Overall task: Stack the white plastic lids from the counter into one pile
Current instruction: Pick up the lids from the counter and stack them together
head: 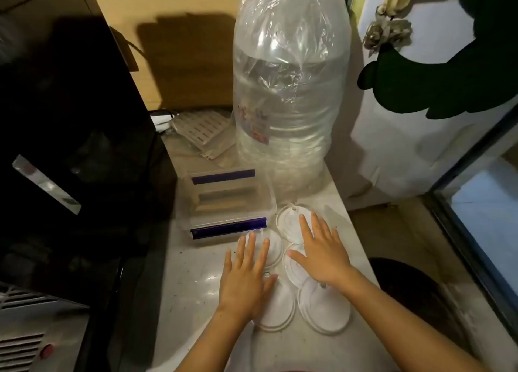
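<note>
Several white plastic lids lie flat and apart on the pale counter [190, 293]. The far lid [288, 221] has a small spout. My right hand [322, 251] is spread flat, fingers straight, over that far lid and a middle lid [294, 271]. My left hand [248, 276] is also flat with straight fingers, covering part of a left lid [276, 249] and a near lid [280, 310]. Another lid [325, 313] lies at the near right, partly under my right wrist. Neither hand grips anything.
A clear box with blue clips [227, 203] sits just behind the lids. A tall clear plastic bag of stacked cups or lids [288, 97] stands behind it. A black machine [70, 147] fills the left. The counter's edge drops off at the right above a dark bin [406, 287].
</note>
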The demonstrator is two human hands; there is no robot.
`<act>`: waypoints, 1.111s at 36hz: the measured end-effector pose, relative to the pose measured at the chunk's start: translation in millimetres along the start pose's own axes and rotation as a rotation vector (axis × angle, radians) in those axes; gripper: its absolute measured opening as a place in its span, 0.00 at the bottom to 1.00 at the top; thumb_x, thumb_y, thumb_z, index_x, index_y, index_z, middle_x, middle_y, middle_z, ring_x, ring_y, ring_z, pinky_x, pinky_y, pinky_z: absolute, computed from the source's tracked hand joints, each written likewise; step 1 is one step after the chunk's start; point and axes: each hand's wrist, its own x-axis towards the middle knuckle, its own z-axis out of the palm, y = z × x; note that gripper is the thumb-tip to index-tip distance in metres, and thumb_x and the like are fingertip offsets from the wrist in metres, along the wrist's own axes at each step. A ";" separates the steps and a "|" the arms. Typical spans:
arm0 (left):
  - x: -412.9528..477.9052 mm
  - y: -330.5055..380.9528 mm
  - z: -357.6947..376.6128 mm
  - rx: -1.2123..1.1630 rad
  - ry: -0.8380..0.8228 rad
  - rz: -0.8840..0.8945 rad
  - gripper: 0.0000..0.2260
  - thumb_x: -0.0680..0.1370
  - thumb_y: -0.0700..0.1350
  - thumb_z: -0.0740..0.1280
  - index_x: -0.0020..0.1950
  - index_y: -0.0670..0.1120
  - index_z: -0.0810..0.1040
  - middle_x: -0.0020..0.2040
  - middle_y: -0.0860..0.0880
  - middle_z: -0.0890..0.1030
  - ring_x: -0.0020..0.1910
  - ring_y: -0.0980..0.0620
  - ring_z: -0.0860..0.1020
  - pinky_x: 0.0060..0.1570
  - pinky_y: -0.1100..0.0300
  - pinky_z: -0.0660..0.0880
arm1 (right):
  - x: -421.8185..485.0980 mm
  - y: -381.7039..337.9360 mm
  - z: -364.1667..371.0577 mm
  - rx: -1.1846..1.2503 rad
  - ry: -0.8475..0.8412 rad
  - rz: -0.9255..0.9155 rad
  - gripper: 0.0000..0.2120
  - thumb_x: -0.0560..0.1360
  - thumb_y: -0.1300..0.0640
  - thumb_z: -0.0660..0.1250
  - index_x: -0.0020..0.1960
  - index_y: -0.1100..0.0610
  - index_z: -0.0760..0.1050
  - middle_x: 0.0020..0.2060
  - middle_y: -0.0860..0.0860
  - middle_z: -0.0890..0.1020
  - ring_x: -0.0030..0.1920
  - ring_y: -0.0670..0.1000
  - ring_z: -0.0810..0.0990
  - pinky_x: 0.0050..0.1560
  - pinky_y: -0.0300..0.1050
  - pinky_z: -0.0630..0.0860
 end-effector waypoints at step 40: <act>7.0 7.8 -96.7 -1.718 -0.023 -0.178 0.29 0.65 0.65 0.62 0.65 0.62 0.63 0.70 0.48 0.69 0.64 0.50 0.72 0.63 0.52 0.67 | -3.2 -44.1 -111.9 0.497 0.272 -0.137 0.47 0.58 0.46 0.76 0.69 0.48 0.56 0.66 0.46 0.66 0.65 0.49 0.64 0.55 0.42 0.64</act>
